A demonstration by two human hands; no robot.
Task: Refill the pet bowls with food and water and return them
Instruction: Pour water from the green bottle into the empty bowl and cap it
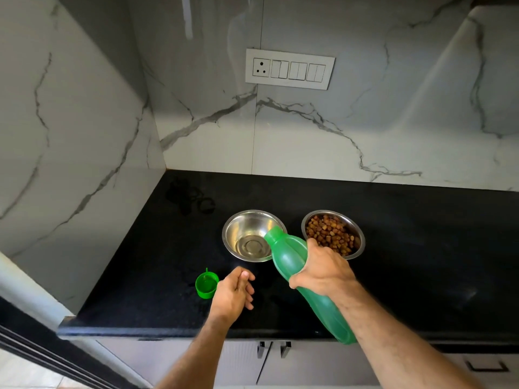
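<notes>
Two steel bowls stand side by side on the black counter (pixel 407 248). The left bowl (pixel 241 228) holds a little water at its bottom. The right bowl (pixel 356 223) is full of brown kibble. My right hand (pixel 323 268) grips a green plastic bottle (pixel 286 254) around its middle, tilted with the uncapped mouth over the left bowl's right rim. My left hand (pixel 234 293) rests near the counter's front, fingers loosely curled and holding nothing. The bottle's green cap (pixel 206 284) lies upside down just left of that hand.
Marble walls close the counter at the left and back, with a switch panel (pixel 289 69) on the back wall. A dark tangle, maybe a cord (pixel 191 199), lies at the back left. Cabinet handles (pixel 273 348) sit below the front edge.
</notes>
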